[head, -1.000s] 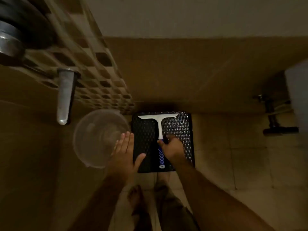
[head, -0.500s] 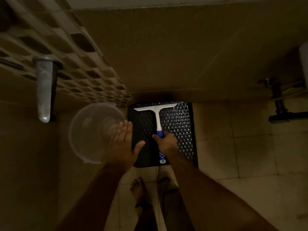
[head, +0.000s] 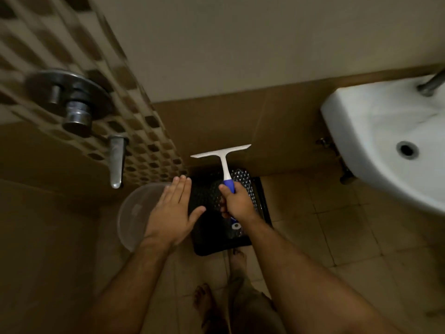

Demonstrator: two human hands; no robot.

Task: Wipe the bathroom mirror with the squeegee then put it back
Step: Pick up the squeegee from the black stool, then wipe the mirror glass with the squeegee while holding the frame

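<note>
Head cam: my right hand (head: 237, 203) is clamped on the squeegee (head: 225, 162) handle, blade up, held above the black stool (head: 212, 227). Left hand (head: 172, 210) flat, fingers together, empty, hovering over the clear bowl (head: 132, 213). Sink (head: 375, 141) at right.

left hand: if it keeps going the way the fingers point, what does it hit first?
Probably the tiled wall. The left hand is flat and open, fingers aimed up-frame past the clear bucket rim. Depth is unclear from one view.
</note>
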